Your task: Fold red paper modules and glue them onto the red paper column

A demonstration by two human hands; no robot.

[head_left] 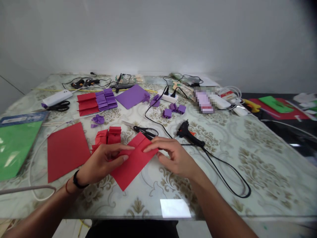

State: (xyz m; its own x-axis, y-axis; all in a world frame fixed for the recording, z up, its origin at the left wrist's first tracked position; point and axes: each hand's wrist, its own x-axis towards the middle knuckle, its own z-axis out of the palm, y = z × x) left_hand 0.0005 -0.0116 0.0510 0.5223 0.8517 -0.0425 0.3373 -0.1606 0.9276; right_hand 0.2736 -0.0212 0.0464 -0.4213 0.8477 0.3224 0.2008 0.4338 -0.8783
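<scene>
A red paper sheet (131, 165) with a fold lies on the patterned table (260, 165) in front of me. My left hand (104, 162) rests on its left part, fingers pressing down along the fold. My right hand (173, 155) pinches the sheet's upper right edge with fingers together. Just behind the sheet lie black-handled scissors (145, 130) and a pile of folded red pieces (107, 136).
A flat red sheet (66, 150) and green paper (15, 145) lie at the left. A black glue gun (189, 134) with a looping cord (230, 180) sits to the right. Purple sheets (131, 96), folded purple pieces (174, 109), a power strip (168, 97) and more tools fill the far side.
</scene>
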